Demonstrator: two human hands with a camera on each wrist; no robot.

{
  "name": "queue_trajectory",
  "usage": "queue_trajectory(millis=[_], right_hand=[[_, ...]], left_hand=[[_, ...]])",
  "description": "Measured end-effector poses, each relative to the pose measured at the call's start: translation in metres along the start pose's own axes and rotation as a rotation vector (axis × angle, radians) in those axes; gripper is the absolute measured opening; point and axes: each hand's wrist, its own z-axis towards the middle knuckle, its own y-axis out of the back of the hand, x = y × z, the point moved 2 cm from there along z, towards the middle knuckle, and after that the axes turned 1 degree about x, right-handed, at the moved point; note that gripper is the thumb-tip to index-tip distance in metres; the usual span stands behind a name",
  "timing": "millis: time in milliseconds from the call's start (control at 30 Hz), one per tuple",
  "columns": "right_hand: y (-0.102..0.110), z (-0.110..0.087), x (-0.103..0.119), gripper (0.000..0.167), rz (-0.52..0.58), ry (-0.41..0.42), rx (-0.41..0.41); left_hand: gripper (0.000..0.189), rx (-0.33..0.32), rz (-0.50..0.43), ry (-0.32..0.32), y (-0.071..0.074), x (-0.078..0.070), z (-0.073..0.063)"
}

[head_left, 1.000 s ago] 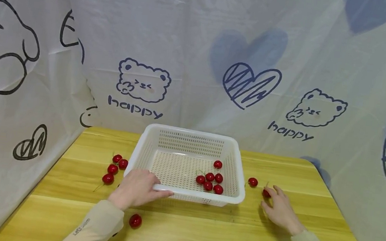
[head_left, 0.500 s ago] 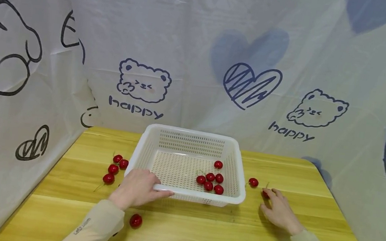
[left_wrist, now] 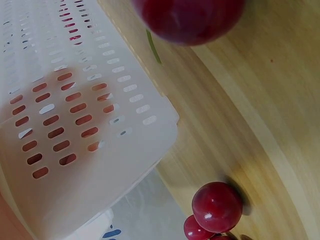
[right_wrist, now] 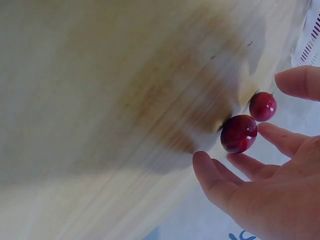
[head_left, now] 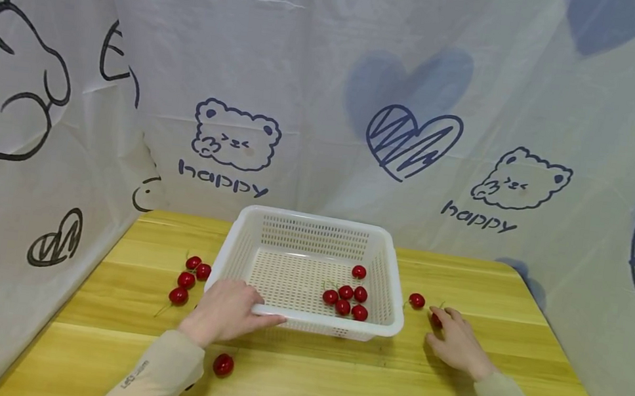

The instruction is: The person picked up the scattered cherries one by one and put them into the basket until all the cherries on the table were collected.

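In the head view, my left hand (head_left: 226, 311) grips the front left corner of a white slotted plastic basket (head_left: 332, 322), the thumb lying along the front rim. Skin shows through the slots of the basket wall (left_wrist: 155, 137) in the left wrist view. Several red cherries (head_left: 345, 292) lie inside, toward the right end. My right hand (head_left: 457, 347) is at a cherry (head_left: 437, 319) right of the basket, partly hidden by the fingers. The right wrist view shows this cherry (right_wrist: 239, 134) beside spread fingertips, the thumb (right_wrist: 300, 82) apart from it.
Another cherry (head_left: 416, 301) lies between the basket and my right hand. Several stemmed cherries (head_left: 186, 279) are grouped left of the basket, and one cherry (head_left: 223, 365) lies in front, near my left sleeve. A printed cloth (head_left: 330, 94) hangs behind the wooden table (head_left: 329, 391).
My right hand's fingers have come slightly further over the cherry at the right. The left hand and the basket stay where they were.
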Motion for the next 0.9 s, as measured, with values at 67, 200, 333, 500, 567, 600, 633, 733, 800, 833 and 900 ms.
queue_trajectory(millis=[67,200,333,500,567,600,633,733,800,833,900], right_hand=[[0.0007,0.0000,0.0005,0.059,-0.006,0.006,0.001],[0.0014,-0.0005,0.0016,0.058,-0.014,0.008,0.003],[0.0016,-0.0006,0.0015,0.057,-0.029,0.005,-0.003],[0.0010,-0.0012,0.0013,0.052,-0.048,-0.005,0.001],[0.0010,-0.0014,0.0013,0.049,-0.053,-0.007,0.007],[0.0009,-0.0016,0.0015,0.048,-0.053,-0.008,0.012],[0.0009,-0.0016,0.0015,0.047,-0.054,-0.008,0.017],[0.0007,-0.0016,0.0010,0.044,-0.051,-0.003,0.029],[-0.0001,-0.0015,0.0003,0.040,-0.046,-0.003,0.039],[-0.0007,-0.0015,-0.0002,0.038,-0.043,-0.007,0.044],[-0.0015,-0.0017,-0.0006,0.035,-0.038,-0.016,0.055]], left_hand=[[0.055,0.003,-0.001,0.003,0.0002,-0.0002,0.0000],[0.053,0.010,0.001,0.007,0.0001,0.0001,-0.0002],[0.056,0.005,-0.011,0.003,0.0005,-0.0001,-0.0006],[0.057,0.005,-0.023,0.005,0.0006,-0.0004,-0.0002],[0.056,0.007,-0.023,0.004,0.0008,-0.0007,0.0000],[0.055,0.005,-0.025,0.001,0.0011,-0.0009,0.0000],[0.055,0.005,-0.025,-0.001,0.0011,-0.0011,0.0002],[0.054,0.004,-0.025,-0.005,0.0010,-0.0012,0.0002],[0.054,0.004,-0.021,-0.004,0.0010,-0.0010,0.0001],[0.054,0.005,-0.018,-0.002,0.0009,-0.0009,-0.0001],[0.055,0.007,-0.013,0.001,0.0009,-0.0007,-0.0003]])
